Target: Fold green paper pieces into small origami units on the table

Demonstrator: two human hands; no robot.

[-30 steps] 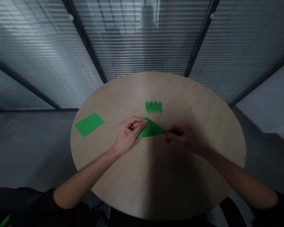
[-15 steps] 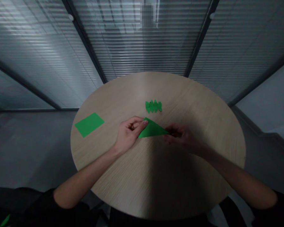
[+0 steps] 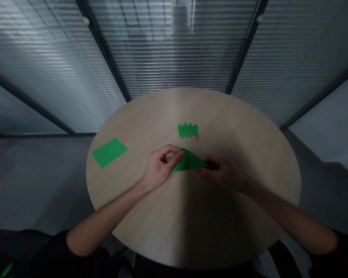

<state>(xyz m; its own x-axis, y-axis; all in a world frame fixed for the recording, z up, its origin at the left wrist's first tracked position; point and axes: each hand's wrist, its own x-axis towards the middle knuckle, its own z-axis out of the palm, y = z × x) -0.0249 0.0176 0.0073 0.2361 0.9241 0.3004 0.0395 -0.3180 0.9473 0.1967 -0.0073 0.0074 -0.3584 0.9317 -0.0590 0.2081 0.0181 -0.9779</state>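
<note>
Between my two hands is a green sheet of paper [image 3: 190, 162], folded into a triangle with its long edge toward me. My left hand [image 3: 161, 164] is closed on its left side, the thumb lying on top near the upper corner. At the right corner, the fingers of my right hand [image 3: 220, 169] pinch the paper; that hand is in shadow and its fingertips are partly hidden. Just beyond the triangle lies a row of small folded green paper pieces [image 3: 188, 130], set side by side.
A flat green paper sheet [image 3: 109, 153] rests near the left edge of the round wooden table [image 3: 150, 231]. Behind the table stand glass panels with blinds [image 3: 176, 61] and dark frames. A dark shadow falls across the table's near middle.
The folded paper has shifted slightly right and toward me, and it now bows a little. My left hand has moved right with it. My right thumb has slid slightly left along the lower edge.
</note>
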